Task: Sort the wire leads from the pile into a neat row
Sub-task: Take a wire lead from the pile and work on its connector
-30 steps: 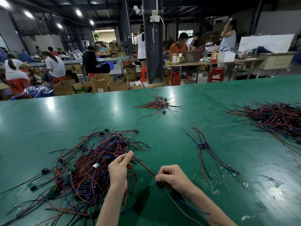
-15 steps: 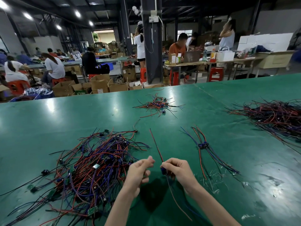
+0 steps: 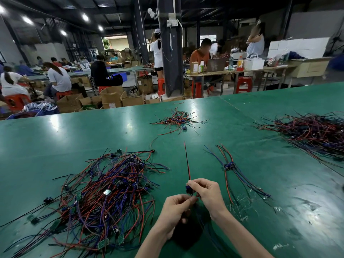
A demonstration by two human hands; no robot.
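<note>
Since half a second ago, the left hand has been brought in to the right until it meets the right hand. The wire lead held between them has been turned, so that its red wire is now pointed straight towards the far side of the table. A second ago the same lead was stretched slantwise between hands set well apart, at the edge of the pile.

The lead is held above the table, near its near edge, between the pile on the left and the row on the right. Its blue connector is pinched by the curled thumb and fingers of the right hand. The left hand is curled too, just below and left of the right. Its fingertips are gathered under the connector, where the darker wires of the lead are pinched; these wires are lost in the shadow below the hands.

The pile of red, blue and black leads is spread on the near left of the table, just beside the left forearm. The row is laid to the right of the hands, a few leads side by side with their connectors together at the middle. A small heap is seen farther off, beyond the hands, and a large heap at the far right
</note>
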